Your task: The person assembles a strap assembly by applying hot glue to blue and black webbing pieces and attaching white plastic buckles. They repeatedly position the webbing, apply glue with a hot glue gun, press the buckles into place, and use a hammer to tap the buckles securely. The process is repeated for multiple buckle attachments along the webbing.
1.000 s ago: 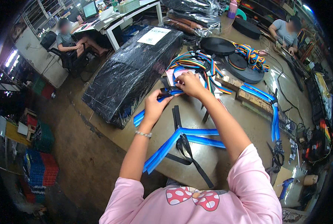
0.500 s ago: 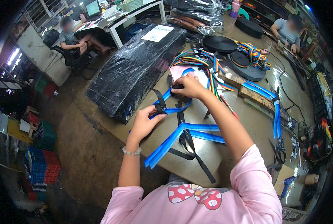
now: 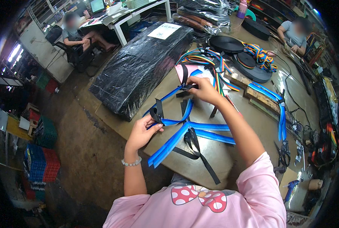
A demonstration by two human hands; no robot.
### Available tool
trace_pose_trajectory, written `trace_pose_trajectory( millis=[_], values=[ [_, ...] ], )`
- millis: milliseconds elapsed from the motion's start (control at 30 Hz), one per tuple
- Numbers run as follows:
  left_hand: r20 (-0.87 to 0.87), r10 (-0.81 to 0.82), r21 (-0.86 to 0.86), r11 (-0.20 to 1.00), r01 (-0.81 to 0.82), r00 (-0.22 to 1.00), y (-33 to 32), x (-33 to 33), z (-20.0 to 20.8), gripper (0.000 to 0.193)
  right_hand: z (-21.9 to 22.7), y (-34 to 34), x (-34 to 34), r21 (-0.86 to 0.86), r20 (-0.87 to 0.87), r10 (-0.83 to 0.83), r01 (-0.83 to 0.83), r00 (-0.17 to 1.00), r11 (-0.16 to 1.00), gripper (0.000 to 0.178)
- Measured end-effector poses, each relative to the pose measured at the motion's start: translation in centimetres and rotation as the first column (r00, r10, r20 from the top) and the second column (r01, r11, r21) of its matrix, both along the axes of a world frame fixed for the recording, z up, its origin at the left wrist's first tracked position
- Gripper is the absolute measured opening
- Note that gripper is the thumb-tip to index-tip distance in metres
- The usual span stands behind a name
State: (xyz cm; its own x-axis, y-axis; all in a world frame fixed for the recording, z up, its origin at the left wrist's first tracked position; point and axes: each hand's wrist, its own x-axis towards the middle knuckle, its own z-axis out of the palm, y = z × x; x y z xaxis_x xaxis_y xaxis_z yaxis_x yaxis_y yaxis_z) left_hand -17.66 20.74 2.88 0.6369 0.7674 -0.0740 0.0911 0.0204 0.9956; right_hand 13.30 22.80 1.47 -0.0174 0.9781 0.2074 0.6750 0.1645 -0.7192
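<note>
My left hand (image 3: 139, 133) pinches a blue striped webbing strap (image 3: 171, 122) where a black strap loop (image 3: 158, 108) joins it. Further off and to the right, my right hand (image 3: 204, 90) grips another black piece of the same strap, its fingertips partly hidden behind the hand. The blue webbing spreads in an open loop between both hands, above the table. Just below it lies a bundle of blue straps (image 3: 169, 146), fanned into two arms and tied with black webbing (image 3: 194, 146). On my left wrist is a beaded bracelet (image 3: 131, 162).
A long black plastic-wrapped package (image 3: 139, 68) lies on the left of the table. Rolls of black webbing (image 3: 226, 44) and rainbow straps (image 3: 258, 57) are at the back. Scissors (image 3: 283, 154) and another blue strap bundle (image 3: 281, 117) lie right. Two people sit farther off.
My hands have moved farther apart, the left toward me and the right slightly rightward. The blue webbing between them has spread into a wider loop.
</note>
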Motion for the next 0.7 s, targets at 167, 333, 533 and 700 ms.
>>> trace_pose_trajectory(
  millis=[167,333,533,700],
  values=[
    [-0.009,0.056,-0.069,0.996,-0.056,0.998,0.9,-1.3,0.9,0.023,8.3,-4.6,1.3,0.238,-0.031,-0.027,0.034,0.999,0.971,0.025],
    [0.057,0.096,-0.112,0.99,-0.089,0.994,1.8,-1.3,1.3,0.028,17.2,-12.4,2.9,0.193,-0.145,0.067,-0.038,0.987,0.98,0.025],
    [0.202,-0.076,-0.1,0.99,0.098,0.976,0.5,2.6,2.6,0.032,18.2,-15.5,-1.0,0.146,-0.264,0.538,-0.518,0.801,0.843,0.03],
    [0.276,-0.159,-0.263,0.936,0.233,0.948,-1.7,4.7,4.7,0.032,12.3,-12.7,-5.5,0.155,0.11,0.156,-0.172,0.982,0.973,0.021]
  ],
)
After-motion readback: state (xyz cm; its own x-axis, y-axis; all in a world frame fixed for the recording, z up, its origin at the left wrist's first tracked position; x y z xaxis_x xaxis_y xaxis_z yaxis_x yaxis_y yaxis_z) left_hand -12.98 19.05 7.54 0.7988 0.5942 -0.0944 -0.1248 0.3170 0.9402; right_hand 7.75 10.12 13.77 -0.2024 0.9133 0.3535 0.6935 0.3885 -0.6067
